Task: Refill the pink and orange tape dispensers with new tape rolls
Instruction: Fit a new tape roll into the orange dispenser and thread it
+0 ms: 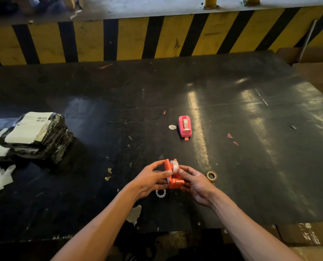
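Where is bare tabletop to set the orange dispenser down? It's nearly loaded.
Bare: between black wrapped bundle and pink tape dispenser; also right of it. Crowded near hands: white ring core, brown tape roll.

Single wide-angle view from head height, looking forward and steeply down across a black table (232, 166) toward a yellow-and-black striped barrier (134, 38) along its far edge. Nearest to the lens, both bare forearms reaching in from the bottom edge, with the left hand (153, 178) and right hand (195, 182) meeting just below frame centre around an orange tape dispenser (172, 175). Farther up, near centre, a pink tape dispenser (184, 126); straight lines bowed toward the frame edges.
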